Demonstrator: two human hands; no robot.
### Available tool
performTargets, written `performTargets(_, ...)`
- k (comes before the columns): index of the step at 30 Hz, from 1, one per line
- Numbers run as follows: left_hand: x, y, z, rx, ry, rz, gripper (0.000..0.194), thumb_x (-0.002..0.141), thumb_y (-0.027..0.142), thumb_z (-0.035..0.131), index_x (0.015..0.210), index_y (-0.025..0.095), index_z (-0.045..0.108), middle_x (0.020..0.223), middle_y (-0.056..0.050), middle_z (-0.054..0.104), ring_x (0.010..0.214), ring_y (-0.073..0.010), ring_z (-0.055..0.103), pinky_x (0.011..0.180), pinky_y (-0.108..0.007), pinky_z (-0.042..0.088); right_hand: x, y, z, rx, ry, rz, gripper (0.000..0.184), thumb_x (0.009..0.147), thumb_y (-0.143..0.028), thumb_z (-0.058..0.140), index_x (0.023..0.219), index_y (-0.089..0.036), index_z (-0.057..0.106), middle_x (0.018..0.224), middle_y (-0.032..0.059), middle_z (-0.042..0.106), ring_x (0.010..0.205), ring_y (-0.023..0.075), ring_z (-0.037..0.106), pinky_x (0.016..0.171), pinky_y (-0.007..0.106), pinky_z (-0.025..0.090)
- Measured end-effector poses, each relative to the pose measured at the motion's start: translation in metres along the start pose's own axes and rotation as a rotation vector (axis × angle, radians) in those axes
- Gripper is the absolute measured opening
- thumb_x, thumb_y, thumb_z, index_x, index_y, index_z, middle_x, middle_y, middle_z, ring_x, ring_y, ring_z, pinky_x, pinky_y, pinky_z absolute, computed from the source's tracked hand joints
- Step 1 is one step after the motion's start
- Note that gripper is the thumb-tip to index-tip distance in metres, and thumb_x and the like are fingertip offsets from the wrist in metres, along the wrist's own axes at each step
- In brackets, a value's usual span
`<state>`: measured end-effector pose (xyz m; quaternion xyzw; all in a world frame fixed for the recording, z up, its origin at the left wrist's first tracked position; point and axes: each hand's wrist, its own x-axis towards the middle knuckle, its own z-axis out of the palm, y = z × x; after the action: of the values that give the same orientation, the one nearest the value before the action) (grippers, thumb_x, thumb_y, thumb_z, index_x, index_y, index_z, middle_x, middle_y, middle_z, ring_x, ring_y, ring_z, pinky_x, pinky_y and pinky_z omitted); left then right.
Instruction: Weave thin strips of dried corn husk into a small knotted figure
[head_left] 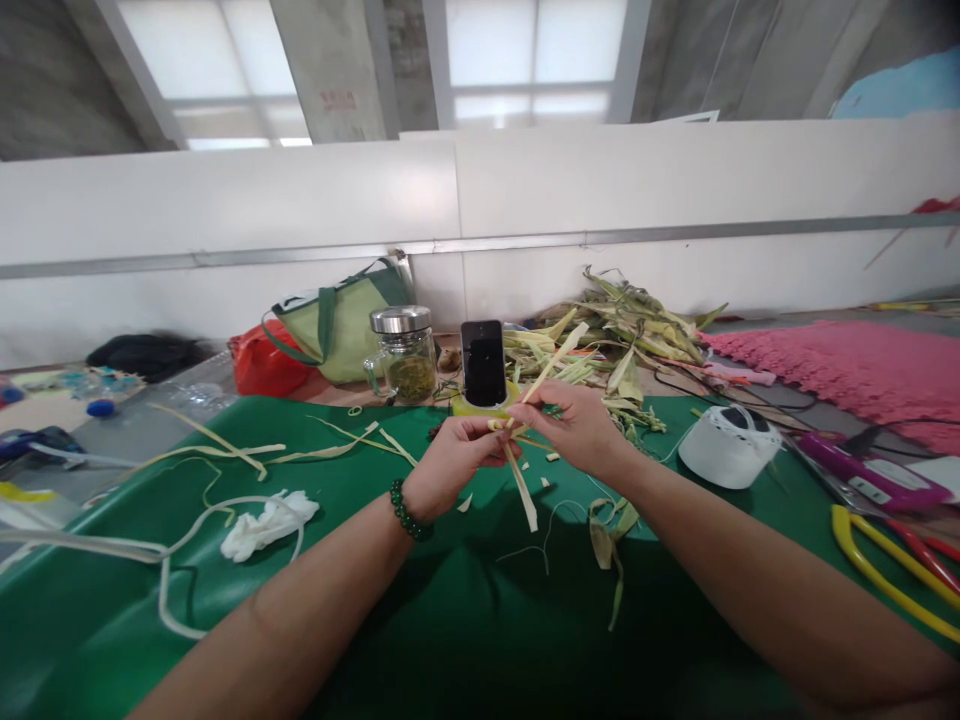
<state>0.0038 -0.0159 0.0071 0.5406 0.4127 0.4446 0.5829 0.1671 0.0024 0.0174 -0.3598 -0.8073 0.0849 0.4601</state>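
Head view: the left hand (pixel 459 452) and right hand (pixel 576 422) pinch crossed, pale-yellow, flat husk-like strips (pixel 555 362) above the glossy green plastic-looking sheet (pixel 450 630), toward its far edge; uneven pulling could split the fibres or loosen the crossing.

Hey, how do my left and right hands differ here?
Your left hand has a green beaded bracelet at its wrist; your right hand has none showing. The left hand sits a little lower in the picture than the right hand. Both pinch pale, narrow strips.
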Motion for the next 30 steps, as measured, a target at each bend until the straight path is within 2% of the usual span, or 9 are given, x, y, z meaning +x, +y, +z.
performTargets(4, 0.002, 0.002, -0.002, -0.03, 0.055, 0.019, 0.02, 0.056, 0.03, 0.078, 0.066, 0.014, 0.072, 0.061, -0.003, 0.068, 0.061, -0.0131, 0.062, 0.062, -0.024, 0.049, 0.001, 0.004, -0.006, -0.004, 0.06, -0.009, 0.023, 0.086, -0.031, 0.053, 0.071, -0.019, 0.065, 0.07, 0.0013, 0.067, 0.068, 0.0142, 0.061, 0.063, 0.025, 0.044)
performTargets(8, 0.006, 0.007, -0.009, -0.113, 0.172, 0.075, 0.023, 0.058, 0.029, 0.078, 0.074, 0.014, 0.072, 0.064, -0.003, 0.069, 0.061, -0.0114, 0.061, 0.062, -0.022, 0.049, 0.004, 0.011, -0.014, -0.04, 0.274, -0.055, 0.02, 0.089, -0.034, 0.049, 0.085, -0.021, 0.065, 0.086, 0.0024, 0.069, 0.085, 0.0167, 0.062, 0.077, 0.029, 0.046)
performTargets(11, 0.007, 0.011, -0.014, -0.175, 0.234, 0.076, 0.021, 0.06, 0.026, 0.078, 0.074, 0.013, 0.071, 0.063, -0.002, 0.069, 0.059, -0.0103, 0.061, 0.059, -0.021, 0.049, 0.009, 0.017, -0.023, -0.131, 0.287, 0.005, 0.029, 0.089, -0.038, 0.046, 0.074, -0.02, 0.063, 0.072, 0.0019, 0.066, 0.07, 0.0151, 0.06, 0.065, 0.027, 0.044)
performTargets(14, 0.008, 0.012, -0.015, -0.195, 0.257, 0.074, 0.017, 0.063, 0.023, 0.075, 0.075, 0.012, 0.071, 0.064, -0.003, 0.069, 0.059, -0.0101, 0.061, 0.058, -0.019, 0.049, 0.014, 0.028, -0.035, -0.275, 0.075, 0.139, 0.034, 0.086, -0.04, 0.049, 0.062, -0.019, 0.061, 0.054, -0.0007, 0.058, 0.05, 0.0111, 0.05, 0.049, 0.024, 0.036)
performTargets(17, 0.009, 0.011, -0.016, -0.194, 0.256, 0.068, 0.016, 0.064, 0.022, 0.074, 0.076, 0.012, 0.072, 0.064, -0.003, 0.069, 0.059, -0.0101, 0.062, 0.058, -0.019, 0.049, 0.014, 0.046, -0.049, -0.375, -0.365, 0.143, 0.011, 0.063, -0.03, 0.073, 0.069, -0.023, 0.069, 0.065, -0.0005, 0.065, 0.057, 0.014, 0.057, 0.048, 0.023, 0.037)
performTargets(19, 0.009, 0.01, -0.016, -0.189, 0.25, 0.062, 0.017, 0.065, 0.021, 0.074, 0.079, 0.012, 0.072, 0.064, -0.003, 0.069, 0.059, -0.0099, 0.062, 0.057, -0.019, 0.049, 0.011, 0.062, -0.055, -0.432, -0.538, 0.153, 0.035, 0.046, -0.014, 0.079, 0.079, -0.025, 0.073, 0.071, 0.0009, 0.068, 0.065, 0.0186, 0.061, 0.051, 0.024, 0.041)
performTargets(23, 0.009, 0.009, -0.016, -0.169, 0.242, 0.057, 0.019, 0.065, 0.022, 0.074, 0.08, 0.011, 0.072, 0.065, -0.003, 0.07, 0.06, -0.0097, 0.062, 0.056, -0.018, 0.049, 0.008, 0.092, -0.05, -0.305, -0.663, 0.354, 0.043, 0.044, 0.001, 0.069, 0.077, -0.026, 0.073, 0.074, -0.0006, 0.07, 0.06, 0.0161, 0.062, 0.048, 0.022, 0.042)
performTargets(26, 0.009, 0.009, -0.016, -0.164, 0.245, 0.051, 0.019, 0.064, 0.022, 0.075, 0.08, 0.012, 0.072, 0.065, -0.003, 0.069, 0.059, -0.0098, 0.061, 0.057, -0.019, 0.05, 0.009, 0.105, -0.035, -0.232, -0.709, 0.397, 0.025, 0.045, -0.004, 0.073, 0.062, -0.023, 0.07, 0.054, -0.004, 0.064, 0.046, 0.0121, 0.057, 0.042, 0.02, 0.04)
performTargets(30, 0.01, 0.01, -0.016, -0.165, 0.233, 0.054, 0.019, 0.062, 0.022, 0.076, 0.077, 0.012, 0.072, 0.064, -0.002, 0.069, 0.059, -0.0088, 0.061, 0.059, -0.018, 0.05, 0.011, 0.112, -0.022, -0.105, -0.729, 0.431, 0.008, 0.055, -0.017, 0.074, 0.057, -0.02, 0.067, 0.05, -0.0035, 0.063, 0.046, 0.0107, 0.057, 0.044, 0.019, 0.041)
